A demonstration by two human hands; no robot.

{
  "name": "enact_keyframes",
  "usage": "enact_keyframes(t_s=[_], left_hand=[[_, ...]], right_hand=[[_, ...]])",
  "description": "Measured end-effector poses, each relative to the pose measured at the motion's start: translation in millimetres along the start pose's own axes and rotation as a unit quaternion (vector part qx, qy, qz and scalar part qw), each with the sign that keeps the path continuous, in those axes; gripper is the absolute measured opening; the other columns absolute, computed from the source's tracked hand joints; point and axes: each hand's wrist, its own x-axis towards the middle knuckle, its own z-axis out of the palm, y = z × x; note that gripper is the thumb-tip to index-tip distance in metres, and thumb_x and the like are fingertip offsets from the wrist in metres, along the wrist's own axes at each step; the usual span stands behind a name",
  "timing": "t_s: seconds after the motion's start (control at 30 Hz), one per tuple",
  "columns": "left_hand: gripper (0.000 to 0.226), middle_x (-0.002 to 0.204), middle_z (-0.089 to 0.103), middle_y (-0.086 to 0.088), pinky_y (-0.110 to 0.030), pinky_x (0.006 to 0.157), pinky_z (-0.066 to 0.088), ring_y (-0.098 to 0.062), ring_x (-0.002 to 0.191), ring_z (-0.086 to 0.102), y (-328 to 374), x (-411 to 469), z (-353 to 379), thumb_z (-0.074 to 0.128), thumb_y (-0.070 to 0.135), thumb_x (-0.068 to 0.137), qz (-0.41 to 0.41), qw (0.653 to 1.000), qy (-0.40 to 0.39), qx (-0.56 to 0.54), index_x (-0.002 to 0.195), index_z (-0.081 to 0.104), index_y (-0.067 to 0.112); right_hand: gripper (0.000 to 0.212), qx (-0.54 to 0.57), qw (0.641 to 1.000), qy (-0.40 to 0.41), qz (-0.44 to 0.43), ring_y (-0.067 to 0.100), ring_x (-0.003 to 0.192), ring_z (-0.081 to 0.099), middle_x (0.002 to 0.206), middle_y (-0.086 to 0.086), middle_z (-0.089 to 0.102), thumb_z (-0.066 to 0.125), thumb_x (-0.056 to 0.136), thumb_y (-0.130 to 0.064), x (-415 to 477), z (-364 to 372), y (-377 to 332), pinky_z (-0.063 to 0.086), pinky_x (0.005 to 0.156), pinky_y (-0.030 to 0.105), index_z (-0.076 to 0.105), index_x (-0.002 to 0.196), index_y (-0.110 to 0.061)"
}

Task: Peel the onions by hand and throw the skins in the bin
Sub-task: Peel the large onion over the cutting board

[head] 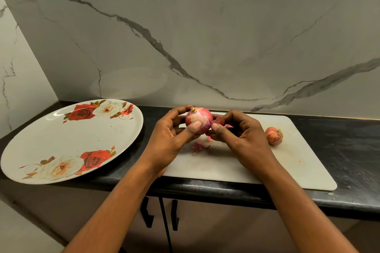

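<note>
Gripping the onion [198, 121], the left hand [170, 137] steadies it while the right hand [240, 139] pinches its skin [219, 120].

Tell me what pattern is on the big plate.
Red and white roses with brownish leaves on a pale plate, best seen in the head view.

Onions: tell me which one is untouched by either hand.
The smaller onion lying on the cutting board, right of both hands; the larger onion is held in the left hand while the right hand pinches its skin.
</note>
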Motion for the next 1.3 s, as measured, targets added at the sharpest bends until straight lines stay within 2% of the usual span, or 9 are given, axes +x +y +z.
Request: enact_keyframes(t_s=[0.13,0.23,0.33,0.43,0.57,0.67,0.9,1.13,1.3], left_hand=[[0.053,0.128,0.071,-0.012,-0.046,0.101,0.059,-0.034,0.117,0.072,-2.7,1.6,-3.2,0.075,0.023,0.09,-0.005,1.0,-0.005,-0.015,0.14,0.06,0.016],[0.055,0.134,0.069,-0.008,-0.05,0.102,0.058,-0.032,0.121,0.069,-3.3,2.1,-5.5,0.076,0.023,0.09,-0.005,1.0,-0.004,-0.016,0.143,0.06,0.018],[0.055,0.139,0.064,-0.005,-0.05,0.101,0.059,-0.029,0.124,0.068,-4.3,2.1,-6.5,0.08,0.018,0.091,0.004,1.0,-0.01,0.014,0.142,0.062,0.026],[0.055,0.138,0.065,-0.003,-0.047,0.101,0.059,-0.026,0.121,0.069,-5.1,1.0,-6.1,0.078,0.007,0.093,0.016,0.999,-0.02,0.046,0.142,0.062,0.027],[0.058,0.136,0.065,0.003,-0.045,0.099,0.06,-0.024,0.123,0.068,-3.7,-1.1,-3.0,0.079,0.007,0.09,0.031,0.996,-0.049,0.072,0.142,0.062,0.026],[0.06,0.138,0.063,0.003,-0.047,0.099,0.06,-0.025,0.124,0.067,-5.0,-1.1,-3.2,0.08,0.005,0.09,0.035,0.993,-0.062,0.092,0.143,0.062,0.027],[0.063,0.141,0.063,0.004,-0.045,0.099,0.06,-0.023,0.123,0.068,-5.0,-1.4,-3.1,0.08,0.001,0.089,0.036,0.991,-0.076,0.105,0.144,0.062,0.028],[0.062,0.139,0.064,0.002,-0.05,0.1,0.059,-0.026,0.123,0.068,-5.9,-1.3,-3.7,0.081,0.004,0.09,0.037,0.993,-0.072,0.083,0.144,0.062,0.027],[0.06,0.136,0.064,0.001,-0.049,0.098,0.06,-0.028,0.123,0.067,-3.4,-1.9,-2.6,0.083,0.011,0.087,0.041,0.995,-0.055,0.071,0.141,0.062,0.027]], right_hand=[[0.015,-0.004,0.999,0.048,0.021,0.026,0.083,0.081,0.1,0.012,0.077,0.073,0.096,-0.001,0.6,-1.6,3.3,0.065,0.084,0.052,0.062,0.086,-0.001],[0.012,-0.05,0.998,0.042,0.023,0.021,0.083,0.081,0.098,0.005,0.079,0.079,0.092,-0.004,-0.1,-1.6,5.2,0.066,0.083,0.049,0.069,0.086,-0.008],[0.019,-0.09,0.995,0.037,0.011,0.011,0.088,0.079,0.102,-0.002,0.079,0.084,0.087,-0.006,-1.1,-1.7,5.6,0.066,0.084,0.039,0.075,0.101,-0.016],[0.035,-0.12,0.992,0.042,-0.002,0.002,0.107,0.073,0.118,-0.008,0.076,0.083,0.088,-0.009,-1.3,-2.8,4.3,0.063,0.091,0.03,0.075,0.121,-0.021],[0.039,-0.048,0.998,0.032,0.018,0.017,0.107,0.076,0.125,-0.002,0.074,0.075,0.097,-0.021,-1.3,-1.7,4.0,0.066,0.081,0.04,0.07,0.136,-0.02],[0.045,-0.037,0.999,0.009,0.026,0.017,0.107,0.077,0.125,0.0,0.075,0.077,0.095,-0.026,-0.8,-0.6,2.7,0.066,0.083,0.041,0.068,0.139,-0.019],[0.04,-0.028,0.999,-0.001,0.026,0.016,0.109,0.076,0.121,-0.002,0.078,0.076,0.093,-0.013,0.9,-2.2,5.2,0.065,0.088,0.044,0.073,0.132,-0.019],[0.042,-0.007,1.0,-0.008,0.02,0.013,0.105,0.077,0.118,-0.004,0.078,0.066,0.095,0.004,-0.9,-0.7,1.9,0.065,0.084,0.035,0.072,0.131,-0.018],[0.038,-0.003,1.0,0.008,0.015,0.016,0.101,0.078,0.121,0.0,0.077,0.064,0.1,0.0,-1.8,-0.5,0.9,0.066,0.083,0.037,0.07,0.134,-0.015]])
